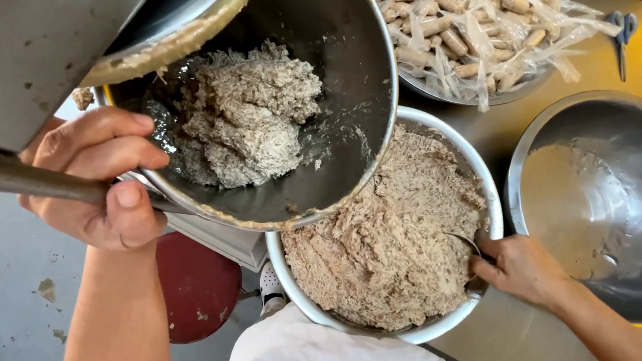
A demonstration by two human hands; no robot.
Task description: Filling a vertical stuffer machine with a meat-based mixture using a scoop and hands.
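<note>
Steel mixer bowl (327, 86) tilted, left hand (101, 182) gripping its rim, right hand (522, 267) clutching a spoon (464, 241) beside clear-wrapped rolls (470, 13).

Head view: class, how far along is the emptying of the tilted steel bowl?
Done: the white bowl already holds much brown mash. In hand: the left hand tilts the steel bowl; the right hand grips a spoon. Left: a lump of mash remains in the steel bowl.

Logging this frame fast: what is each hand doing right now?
Left hand: closed on the tilted metal bowl's rim.
Right hand: closed on a spoon in the white bowl of mixture.
</note>
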